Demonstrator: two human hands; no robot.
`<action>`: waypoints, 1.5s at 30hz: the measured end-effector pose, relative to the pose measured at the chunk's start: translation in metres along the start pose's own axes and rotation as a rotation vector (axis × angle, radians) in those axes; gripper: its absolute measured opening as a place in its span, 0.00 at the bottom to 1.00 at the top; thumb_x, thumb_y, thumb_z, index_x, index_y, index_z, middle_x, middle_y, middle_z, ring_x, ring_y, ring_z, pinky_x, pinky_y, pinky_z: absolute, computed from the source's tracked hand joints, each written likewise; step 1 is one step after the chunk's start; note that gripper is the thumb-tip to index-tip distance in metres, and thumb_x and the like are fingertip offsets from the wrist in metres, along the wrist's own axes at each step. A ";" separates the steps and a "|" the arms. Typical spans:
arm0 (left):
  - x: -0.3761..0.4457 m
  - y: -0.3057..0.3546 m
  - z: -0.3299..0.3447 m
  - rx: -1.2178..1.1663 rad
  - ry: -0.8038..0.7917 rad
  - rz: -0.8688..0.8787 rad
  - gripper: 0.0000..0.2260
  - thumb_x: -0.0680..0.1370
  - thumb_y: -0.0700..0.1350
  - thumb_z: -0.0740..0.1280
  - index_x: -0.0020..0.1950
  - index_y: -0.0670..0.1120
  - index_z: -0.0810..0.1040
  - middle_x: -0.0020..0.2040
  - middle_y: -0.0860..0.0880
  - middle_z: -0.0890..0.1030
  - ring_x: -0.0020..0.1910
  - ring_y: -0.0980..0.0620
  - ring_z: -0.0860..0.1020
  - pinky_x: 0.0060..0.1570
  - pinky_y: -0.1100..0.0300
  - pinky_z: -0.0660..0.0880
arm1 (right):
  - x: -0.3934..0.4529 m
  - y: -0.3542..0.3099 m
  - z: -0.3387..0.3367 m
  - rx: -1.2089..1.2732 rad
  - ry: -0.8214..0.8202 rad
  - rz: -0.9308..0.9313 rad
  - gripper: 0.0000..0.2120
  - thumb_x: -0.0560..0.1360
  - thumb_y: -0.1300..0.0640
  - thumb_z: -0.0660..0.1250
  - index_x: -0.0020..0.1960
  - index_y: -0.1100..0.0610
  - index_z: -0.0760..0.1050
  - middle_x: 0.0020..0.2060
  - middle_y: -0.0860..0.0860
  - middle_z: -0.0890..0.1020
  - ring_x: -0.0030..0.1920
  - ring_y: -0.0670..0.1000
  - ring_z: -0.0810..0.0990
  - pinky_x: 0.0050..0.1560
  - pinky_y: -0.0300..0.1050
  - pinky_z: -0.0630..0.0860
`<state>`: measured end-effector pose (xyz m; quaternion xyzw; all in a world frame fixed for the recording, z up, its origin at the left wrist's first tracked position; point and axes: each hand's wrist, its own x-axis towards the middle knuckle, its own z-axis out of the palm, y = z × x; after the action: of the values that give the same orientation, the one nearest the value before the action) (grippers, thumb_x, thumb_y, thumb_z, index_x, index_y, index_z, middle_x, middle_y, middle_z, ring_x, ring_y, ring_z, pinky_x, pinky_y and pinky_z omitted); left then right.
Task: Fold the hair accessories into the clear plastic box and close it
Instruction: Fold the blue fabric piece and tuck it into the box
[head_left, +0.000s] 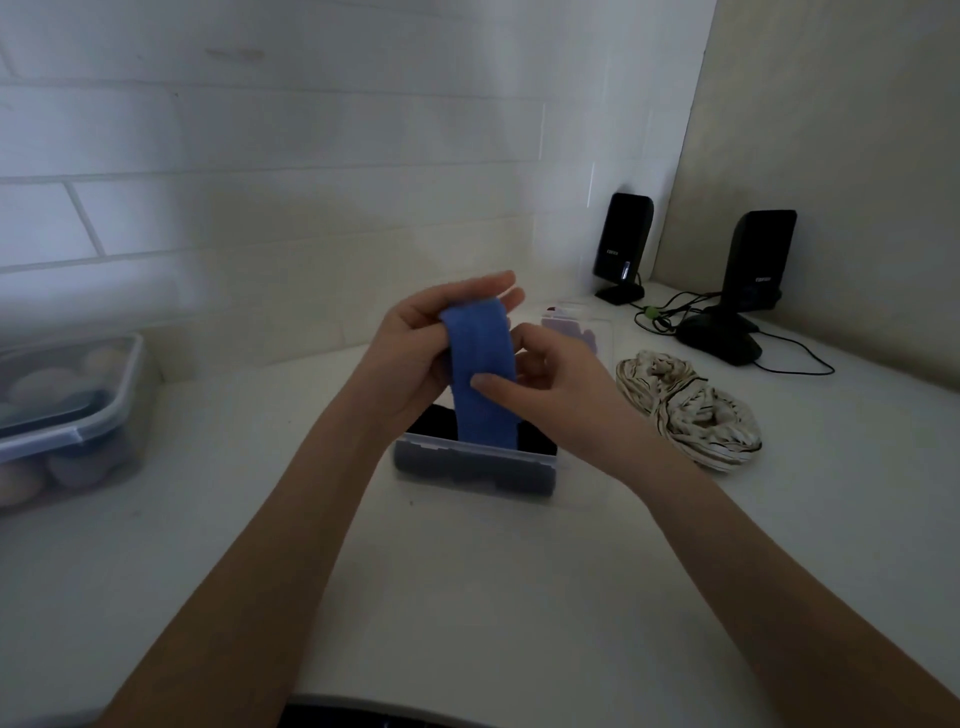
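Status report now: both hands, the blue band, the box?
Left hand and right hand both grip blue headband. Band hangs into open clear box, dark items already inside. Nothing blocks the box.

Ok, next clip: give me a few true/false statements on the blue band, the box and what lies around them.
1. Both hands hold the blue fabric headband. True: the left hand grips its top and the right hand pinches it lower down.
2. The small clear plastic box is closed. False: it is open, with the band's lower end hanging into it.
3. The box already holds something dark. True.
4. The cream striped fabric bundle lies left of the box. False: it lies to the right.
5. Two black desktop speakers stand at the back right. True.
6. The large lidded plastic container is open. False: its lid is on.
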<state>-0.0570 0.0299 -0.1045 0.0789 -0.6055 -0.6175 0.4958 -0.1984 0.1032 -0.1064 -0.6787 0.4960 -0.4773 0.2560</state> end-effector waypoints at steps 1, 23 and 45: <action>0.000 0.001 0.000 -0.023 -0.019 -0.031 0.22 0.76 0.28 0.53 0.58 0.47 0.79 0.59 0.49 0.81 0.61 0.48 0.77 0.53 0.56 0.78 | 0.000 0.000 -0.001 0.001 0.034 -0.002 0.10 0.71 0.56 0.72 0.47 0.60 0.75 0.44 0.56 0.84 0.44 0.54 0.84 0.46 0.58 0.80; 0.002 -0.011 0.010 0.052 0.028 -0.199 0.10 0.80 0.43 0.58 0.58 0.48 0.76 0.53 0.53 0.84 0.55 0.52 0.81 0.50 0.59 0.78 | 0.006 0.008 -0.014 0.335 0.035 0.146 0.08 0.74 0.61 0.68 0.53 0.62 0.76 0.42 0.53 0.85 0.42 0.49 0.85 0.40 0.43 0.82; -0.002 -0.009 0.001 0.476 -0.035 -0.240 0.11 0.70 0.41 0.72 0.52 0.48 0.81 0.44 0.50 0.86 0.47 0.51 0.84 0.50 0.59 0.79 | 0.003 -0.001 -0.013 0.068 0.227 -0.155 0.11 0.72 0.63 0.70 0.53 0.56 0.79 0.44 0.51 0.83 0.46 0.49 0.82 0.51 0.45 0.78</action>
<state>-0.0612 0.0298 -0.1122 0.2537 -0.7285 -0.5133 0.3760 -0.2096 0.1025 -0.0986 -0.6476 0.4515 -0.5858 0.1835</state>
